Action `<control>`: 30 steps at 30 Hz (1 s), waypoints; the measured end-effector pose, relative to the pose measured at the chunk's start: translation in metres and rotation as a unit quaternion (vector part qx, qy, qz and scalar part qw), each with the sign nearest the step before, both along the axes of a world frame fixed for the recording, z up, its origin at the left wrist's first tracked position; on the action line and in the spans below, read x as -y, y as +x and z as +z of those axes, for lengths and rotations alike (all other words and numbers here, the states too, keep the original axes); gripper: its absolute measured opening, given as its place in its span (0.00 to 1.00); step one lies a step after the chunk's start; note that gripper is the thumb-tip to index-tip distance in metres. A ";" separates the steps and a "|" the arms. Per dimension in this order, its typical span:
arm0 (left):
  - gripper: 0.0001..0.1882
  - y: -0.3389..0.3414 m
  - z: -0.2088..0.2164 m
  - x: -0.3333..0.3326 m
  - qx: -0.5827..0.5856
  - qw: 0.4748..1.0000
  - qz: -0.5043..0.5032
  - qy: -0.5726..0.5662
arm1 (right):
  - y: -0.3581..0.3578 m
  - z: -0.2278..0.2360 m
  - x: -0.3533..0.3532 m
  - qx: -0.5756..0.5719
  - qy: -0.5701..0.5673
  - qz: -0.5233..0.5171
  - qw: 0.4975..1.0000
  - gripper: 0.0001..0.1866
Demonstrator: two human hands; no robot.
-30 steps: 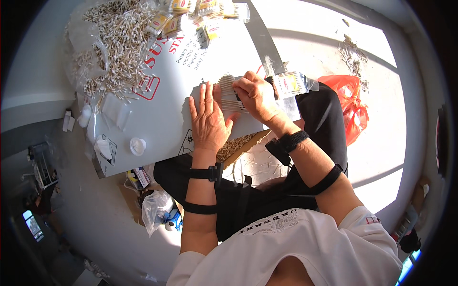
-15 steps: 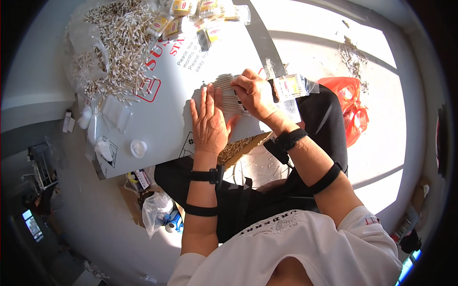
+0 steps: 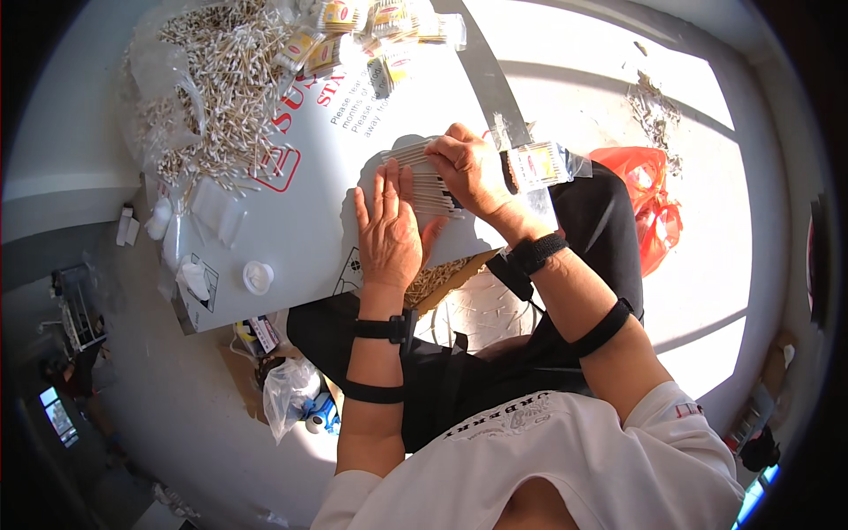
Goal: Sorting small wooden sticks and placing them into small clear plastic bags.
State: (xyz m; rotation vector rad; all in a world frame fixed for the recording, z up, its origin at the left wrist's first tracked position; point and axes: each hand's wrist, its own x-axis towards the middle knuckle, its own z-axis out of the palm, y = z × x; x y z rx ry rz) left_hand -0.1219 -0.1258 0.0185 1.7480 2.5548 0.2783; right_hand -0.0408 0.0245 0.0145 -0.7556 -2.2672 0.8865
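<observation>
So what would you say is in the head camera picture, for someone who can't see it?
Seen from above, a person's left hand and right hand press a bundle of cotton swabs together on a white board. A big loose heap of swabs lies at the board's far left corner, small filled packets along its far edge, one packet beside the right hand.

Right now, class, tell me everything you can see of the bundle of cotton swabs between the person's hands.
The bundle of cotton swabs is a flat row of thin pale sticks lying side by side on the white board. The right hand covers its right end from above; the left hand lies flat against its lower edge. The tips are too small to make out.
</observation>
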 end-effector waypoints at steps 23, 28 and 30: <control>0.43 0.000 -0.002 0.000 0.002 0.999 0.000 0.032 | -0.023 0.008 -0.025 0.088 0.013 0.066 0.994 0.02; 0.38 0.003 0.002 0.003 0.043 0.998 -0.006 0.049 | -0.017 0.008 -0.025 0.027 -0.018 0.046 0.998 0.04; 0.35 0.008 0.006 0.005 0.052 0.998 -0.003 0.031 | -0.001 0.016 -0.006 -0.105 -0.165 -0.029 0.980 0.05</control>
